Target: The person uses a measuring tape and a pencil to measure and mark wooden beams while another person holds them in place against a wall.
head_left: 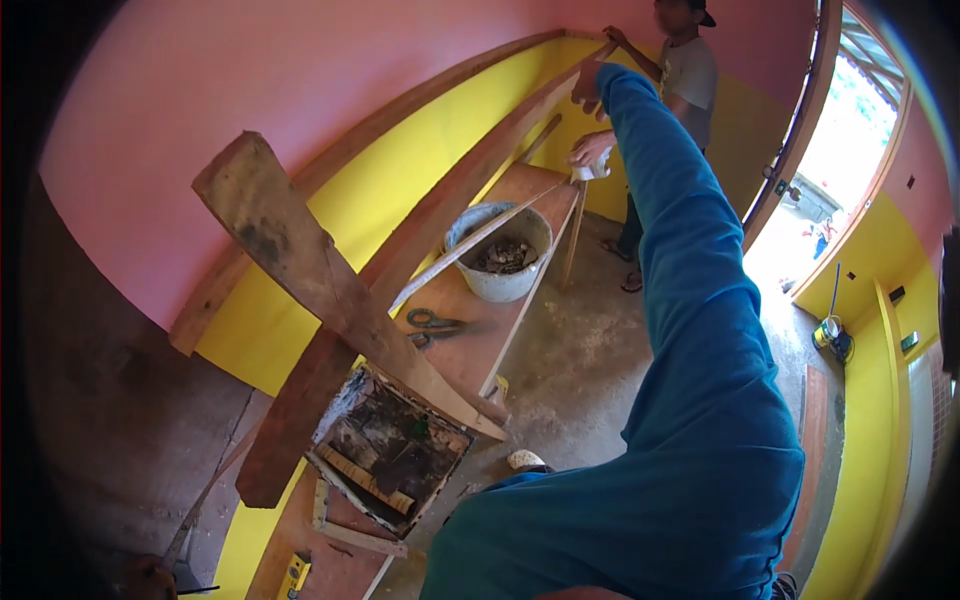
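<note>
My right hand point(588, 88), at the end of a blue sleeve, reaches far forward and grips the upper end of a long brown plank point(450, 190) that leans along the pink and yellow wall. Another person in a grey shirt point(688, 75) stands at the far end, with one hand point(614, 37) on the same plank and a white object in the other hand point(592, 152). A brownish shape at the lower left edge point(148, 578), touching a thin rod, may be my left hand; its grip is unclear.
A second weathered plank point(320, 280) crosses the long one. On a low wooden bench point(470, 350) stand a white bucket of debris point(497, 262) and green-handled pliers point(433, 322). A wooden box of dark scraps point(390, 450) sits nearer. An open doorway point(850, 170) is at right.
</note>
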The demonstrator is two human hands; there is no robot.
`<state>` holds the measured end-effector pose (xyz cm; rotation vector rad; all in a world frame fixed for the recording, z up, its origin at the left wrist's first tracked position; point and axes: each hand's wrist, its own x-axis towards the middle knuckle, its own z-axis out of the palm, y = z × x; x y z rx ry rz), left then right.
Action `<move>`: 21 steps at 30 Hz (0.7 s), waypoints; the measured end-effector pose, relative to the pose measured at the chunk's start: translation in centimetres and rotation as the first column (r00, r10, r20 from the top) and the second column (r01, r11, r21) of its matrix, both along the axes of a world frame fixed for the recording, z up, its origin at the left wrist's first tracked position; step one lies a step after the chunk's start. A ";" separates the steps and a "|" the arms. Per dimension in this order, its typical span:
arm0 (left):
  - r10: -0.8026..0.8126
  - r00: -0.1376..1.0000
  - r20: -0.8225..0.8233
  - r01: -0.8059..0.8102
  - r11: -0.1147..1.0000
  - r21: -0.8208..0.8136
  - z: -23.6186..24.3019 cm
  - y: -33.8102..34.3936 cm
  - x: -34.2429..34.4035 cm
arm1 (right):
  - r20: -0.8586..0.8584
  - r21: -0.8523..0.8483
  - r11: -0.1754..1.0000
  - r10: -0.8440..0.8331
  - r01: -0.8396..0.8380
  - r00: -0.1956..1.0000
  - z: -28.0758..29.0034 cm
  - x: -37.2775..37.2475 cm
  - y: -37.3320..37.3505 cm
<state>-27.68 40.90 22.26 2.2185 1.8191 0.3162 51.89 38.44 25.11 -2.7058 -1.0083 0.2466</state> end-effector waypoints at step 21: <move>-0.143 0.980 -0.136 0.162 0.977 0.140 -1.9 4.1 -8.0 | 0.077 -0.063 0.987 0.151 -0.146 0.986 -3.1 1.2 1.9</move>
